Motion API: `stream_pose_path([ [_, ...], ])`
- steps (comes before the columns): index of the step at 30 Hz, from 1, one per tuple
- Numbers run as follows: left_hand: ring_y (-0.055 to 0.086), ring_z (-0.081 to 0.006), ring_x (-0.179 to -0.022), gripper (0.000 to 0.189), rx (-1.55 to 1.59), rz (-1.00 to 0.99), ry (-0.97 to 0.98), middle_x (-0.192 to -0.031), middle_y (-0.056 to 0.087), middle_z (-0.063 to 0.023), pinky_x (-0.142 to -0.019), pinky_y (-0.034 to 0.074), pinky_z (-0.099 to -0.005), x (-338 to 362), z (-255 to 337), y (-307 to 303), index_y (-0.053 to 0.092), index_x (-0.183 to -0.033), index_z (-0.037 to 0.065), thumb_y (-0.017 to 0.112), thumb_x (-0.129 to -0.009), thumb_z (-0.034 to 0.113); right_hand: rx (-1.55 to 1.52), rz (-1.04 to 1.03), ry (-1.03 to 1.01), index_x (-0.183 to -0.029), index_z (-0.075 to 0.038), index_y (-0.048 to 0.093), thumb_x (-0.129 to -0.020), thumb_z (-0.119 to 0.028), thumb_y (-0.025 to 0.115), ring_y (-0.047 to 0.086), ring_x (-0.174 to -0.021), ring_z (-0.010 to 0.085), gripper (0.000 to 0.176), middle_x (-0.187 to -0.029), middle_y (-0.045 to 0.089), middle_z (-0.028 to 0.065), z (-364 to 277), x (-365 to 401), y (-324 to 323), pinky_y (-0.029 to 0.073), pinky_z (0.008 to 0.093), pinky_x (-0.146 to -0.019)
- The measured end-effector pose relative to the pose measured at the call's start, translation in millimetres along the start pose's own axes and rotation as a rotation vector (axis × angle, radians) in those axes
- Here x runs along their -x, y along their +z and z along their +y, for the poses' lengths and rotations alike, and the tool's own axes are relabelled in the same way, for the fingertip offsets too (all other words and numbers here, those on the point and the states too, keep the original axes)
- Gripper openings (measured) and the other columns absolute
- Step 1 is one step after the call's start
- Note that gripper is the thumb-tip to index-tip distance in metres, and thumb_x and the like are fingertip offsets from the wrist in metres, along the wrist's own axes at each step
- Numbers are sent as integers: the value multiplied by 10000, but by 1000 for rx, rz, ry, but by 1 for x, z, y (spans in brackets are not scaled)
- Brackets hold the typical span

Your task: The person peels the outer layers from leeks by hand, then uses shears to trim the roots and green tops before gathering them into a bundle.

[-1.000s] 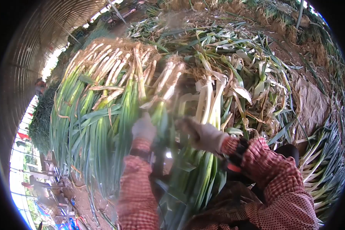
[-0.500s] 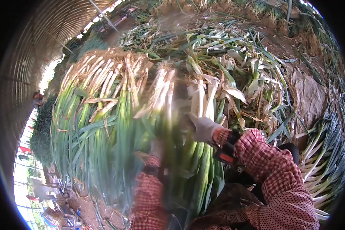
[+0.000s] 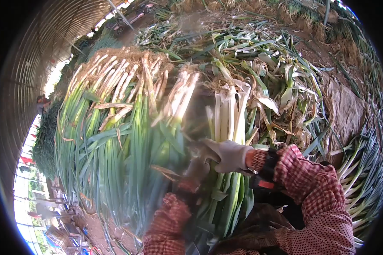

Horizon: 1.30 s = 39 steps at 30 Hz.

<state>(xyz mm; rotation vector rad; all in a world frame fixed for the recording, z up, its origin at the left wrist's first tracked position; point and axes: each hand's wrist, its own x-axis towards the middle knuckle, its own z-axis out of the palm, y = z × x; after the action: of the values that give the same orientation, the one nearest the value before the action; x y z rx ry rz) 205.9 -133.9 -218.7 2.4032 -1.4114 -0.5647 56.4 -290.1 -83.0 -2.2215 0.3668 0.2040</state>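
My right hand [image 3: 232,156], in a pale glove, has its fingers curled closed at the lower end of a blurred white green onion stalk [image 3: 210,121]. My left hand [image 3: 197,166], also gloved, meets it from the left; motion smears its fingers. Beneath and behind the hands lies a bundle of peeled green onions [image 3: 230,117], white shafts away from me and green leaves toward me. Left of them, a few soil-stained green onions [image 3: 181,95] lie beside a wide row of unpeeled green onions [image 3: 115,110] with roots at the far end.
Stripped leaves and dry husks [image 3: 281,93] heap up beyond and right of the bundle. A brown sheet [image 3: 344,108] lies on the ground at right, near another pile of green onions [image 3: 355,182]. A person [image 3: 41,104] is far off at left, by the curved tunnel wall [image 3: 34,63].
My left hand has moved right, up against my right hand. My right hand has shifted slightly down and right. Another white stalk shows at the left of the peeled bundle.
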Motion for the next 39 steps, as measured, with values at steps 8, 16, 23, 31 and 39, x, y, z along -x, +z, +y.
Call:
stream_pose_path([
  [8, 679, -410, -972, 280, -272, 311, -124, -1035, 704, -200, -834, 539, -492, -62, 1, -109, 619, -1113, 110, 637, -906, 298, 27, 252, 286, -1312, -6, 480, -788, -167, 669, 679, -1020, 398, 580, -1076, 677, 268, 28, -118, -37, 549, 443, -876],
  [16, 682, -290, -1086, 540, -389, -11, -525, -1165, 707, -127, -935, 524, -420, -86, -3, -134, 649, -1168, 103, 796, -781, 450, -257, 104, -25, -1341, -73, 496, -752, -113, 718, 694, -952, 345, 631, -997, 694, 176, 19, -41, -25, 554, 422, -821],
  [23, 662, -266, -1146, 645, -574, -122, -554, -1175, 707, -124, -962, 508, -380, -64, 38, -115, 614, -1244, 117, 782, -771, 522, -183, -69, 104, -1518, -129, 283, -756, -194, 692, 678, -967, 407, 867, -1014, 685, 209, 7, 51, 6, 535, 471, -856],
  [31, 741, -330, -924, 272, -771, 55, -335, -1037, 730, -207, -729, 574, -488, -61, 65, -117, 596, -1190, 81, 573, -941, 186, -330, 115, 148, -1512, -114, 331, -760, -134, 673, 683, -1015, 376, 827, -1080, 684, 223, 15, 31, 6, 554, 423, -865],
  [39, 668, -327, -1147, 439, -570, -205, -463, -1213, 692, -190, -941, 534, -418, -54, 99, -144, 629, -1231, 52, 700, -848, 253, -266, 359, 331, -1349, -70, 484, -781, -131, 665, 665, -1065, 377, 599, -1124, 676, 231, 33, -64, -30, 538, 428, -914],
])
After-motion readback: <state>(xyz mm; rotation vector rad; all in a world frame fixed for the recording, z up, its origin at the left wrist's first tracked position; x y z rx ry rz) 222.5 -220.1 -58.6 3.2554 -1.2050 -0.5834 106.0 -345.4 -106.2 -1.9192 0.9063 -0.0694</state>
